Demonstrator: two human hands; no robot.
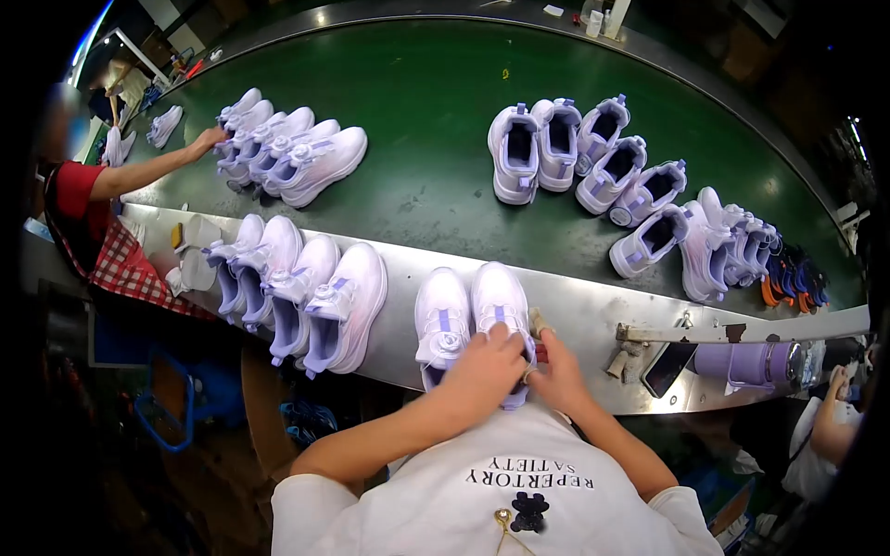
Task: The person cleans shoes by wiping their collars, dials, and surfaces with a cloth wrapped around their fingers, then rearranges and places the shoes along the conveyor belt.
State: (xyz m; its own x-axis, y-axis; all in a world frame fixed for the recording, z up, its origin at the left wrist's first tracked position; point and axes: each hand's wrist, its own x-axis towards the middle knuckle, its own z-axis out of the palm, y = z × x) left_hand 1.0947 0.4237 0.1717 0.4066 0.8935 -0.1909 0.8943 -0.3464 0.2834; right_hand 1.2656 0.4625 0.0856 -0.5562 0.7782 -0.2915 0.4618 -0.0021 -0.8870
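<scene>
Two white and lilac shoes stand side by side on the shiny metal edge [408, 278] of the long green counter [426, 120], toes pointing away from the person. One is the left white and lilac shoe with a round dial [439, 310]; close beside it is the right white and lilac shoe [499, 289]. The left hand [489, 369] lies over the right shoe's opening, its fingers bent. The right hand [554, 371] is at that shoe's outer side, half curled, with tan covers on some fingertips. I can't tell if either hand grips anything. To the left is a row of four white and lilac shoes [313, 267]. To the right lie a flat black phone [669, 369] and a round lilac bottle [740, 362]. Farther out, more white and lilac shoes [607, 183] sit on the green. At the far left, another person [85, 202] in a red-and-white checked apron [139, 269] reaches toward a bunch of pale shoes [315, 167].
</scene>
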